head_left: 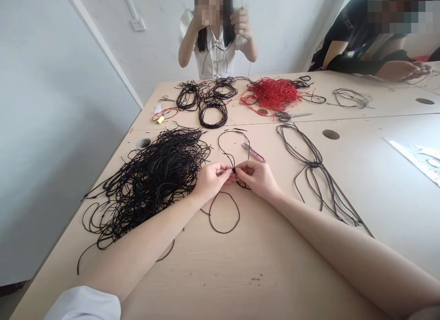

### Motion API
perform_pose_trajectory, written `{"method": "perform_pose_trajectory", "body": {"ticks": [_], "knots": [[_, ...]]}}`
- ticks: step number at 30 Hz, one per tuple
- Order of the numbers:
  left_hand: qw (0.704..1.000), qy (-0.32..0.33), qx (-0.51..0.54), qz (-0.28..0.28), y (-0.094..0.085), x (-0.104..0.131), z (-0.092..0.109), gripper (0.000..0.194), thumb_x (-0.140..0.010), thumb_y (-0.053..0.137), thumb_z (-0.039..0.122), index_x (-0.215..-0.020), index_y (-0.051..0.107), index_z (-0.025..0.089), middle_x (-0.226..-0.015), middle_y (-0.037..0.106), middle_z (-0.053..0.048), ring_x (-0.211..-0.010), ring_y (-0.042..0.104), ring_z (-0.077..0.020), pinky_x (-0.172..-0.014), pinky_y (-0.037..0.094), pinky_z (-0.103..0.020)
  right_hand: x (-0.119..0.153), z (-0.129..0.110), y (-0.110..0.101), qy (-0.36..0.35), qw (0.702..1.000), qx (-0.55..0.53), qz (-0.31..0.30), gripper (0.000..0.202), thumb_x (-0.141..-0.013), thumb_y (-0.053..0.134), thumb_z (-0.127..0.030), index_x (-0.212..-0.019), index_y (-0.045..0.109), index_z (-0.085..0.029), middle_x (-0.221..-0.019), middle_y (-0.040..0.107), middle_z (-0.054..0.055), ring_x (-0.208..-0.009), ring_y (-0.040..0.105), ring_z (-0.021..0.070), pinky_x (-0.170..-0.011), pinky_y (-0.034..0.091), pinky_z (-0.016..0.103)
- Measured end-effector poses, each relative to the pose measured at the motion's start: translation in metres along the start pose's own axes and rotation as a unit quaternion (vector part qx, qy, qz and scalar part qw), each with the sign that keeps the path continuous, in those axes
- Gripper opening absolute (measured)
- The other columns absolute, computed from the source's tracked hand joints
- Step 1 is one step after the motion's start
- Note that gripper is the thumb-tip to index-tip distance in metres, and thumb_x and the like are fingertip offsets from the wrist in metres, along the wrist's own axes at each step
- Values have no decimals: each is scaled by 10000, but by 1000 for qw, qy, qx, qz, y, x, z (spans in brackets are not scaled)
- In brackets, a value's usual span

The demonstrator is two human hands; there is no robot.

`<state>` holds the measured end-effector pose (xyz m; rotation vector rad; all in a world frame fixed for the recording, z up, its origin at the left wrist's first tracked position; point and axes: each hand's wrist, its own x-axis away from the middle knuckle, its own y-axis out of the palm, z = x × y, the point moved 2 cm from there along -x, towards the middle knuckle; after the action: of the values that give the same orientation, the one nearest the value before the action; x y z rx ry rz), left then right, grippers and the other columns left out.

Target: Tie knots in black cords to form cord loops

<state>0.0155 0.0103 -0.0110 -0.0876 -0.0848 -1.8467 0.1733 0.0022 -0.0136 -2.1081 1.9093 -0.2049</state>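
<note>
Between my two hands is a black cord [239,206], its loops spreading above and below my fingers on the table. My left hand [217,175] pinches it from the left, thumb against fingers. From the other side my right hand [253,174] pinches the same cord, the fingertips nearly meeting at a small dark knot [234,170]. Just beyond my right hand lie small thread snips [254,153] with a pinkish handle. A big tangled heap of black cords [154,173] spreads beside my left hand and forearm.
A tied bundle of black cords [314,164] lies to the right. Farther back are coiled black cords [213,116], a red cord pile [275,94], scissors [285,117] and a tape roll [144,143]. Two people sit across the table [220,274], handling cords. Round holes [330,135] pierce the tabletop.
</note>
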Motion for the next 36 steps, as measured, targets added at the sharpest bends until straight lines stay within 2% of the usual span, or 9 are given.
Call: {"method": "perform_pose_trajectory", "body": {"ticks": [9, 20, 25, 28, 33, 36], "knots": [[999, 24, -26, -2, 0, -1, -4, 210, -817, 609, 335, -891, 584, 141, -818, 722, -82, -751, 704, -175, -751, 582, -337, 0, -1, 1, 5, 1000, 4, 0, 218, -817, 551, -351, -811, 667, -167, -691, 685, 59, -583, 603, 157, -547, 493, 278], [1000, 23, -16, -10, -1, -2, -5, 186, -826, 595, 318, -888, 567, 145, -824, 719, -80, -755, 704, -171, -767, 574, -333, -1, 0, 0, 18, 1000, 11, 10, 177, -795, 570, -335, -787, 641, -173, -664, 678, 46, -596, 633, 170, -558, 504, 282], [1000, 19, -11, -6, -1, -2, -3, 200, -816, 609, 329, -889, 576, 146, -816, 720, -79, -746, 704, -170, -772, 573, -335, 0, -2, -1, 5, 1000, -11, 3, 176, -814, 549, -333, -824, 639, -181, -718, 686, 49, -636, 642, 168, -587, 512, 284], [1000, 15, -9, -2, 0, -2, -1, 202, -807, 621, 326, -885, 580, 145, -801, 719, -74, -726, 702, -168, -756, 575, -330, 1, -4, 0, -8, 999, -32, -11, 188, -815, 559, -346, -863, 628, -177, -762, 686, 56, -637, 627, 158, -576, 504, 276], [1000, 8, -8, 0, 1, -1, 1, 176, -808, 613, 298, -875, 578, 139, -793, 715, -74, -734, 700, -169, -755, 575, -330, 0, -4, 1, -5, 999, -20, -27, 205, -819, 565, -369, -811, 610, -169, -688, 642, 38, -576, 571, 136, -533, 459, 262], [1000, 7, -16, 0, 1, 0, 1, 156, -811, 604, 278, -876, 577, 139, -793, 711, -70, -737, 699, -167, -741, 576, -317, 0, -4, 1, -19, 999, -30, -32, 202, -831, 559, -364, -879, 604, -173, -718, 624, 28, -603, 560, 131, -543, 446, 255]]}}
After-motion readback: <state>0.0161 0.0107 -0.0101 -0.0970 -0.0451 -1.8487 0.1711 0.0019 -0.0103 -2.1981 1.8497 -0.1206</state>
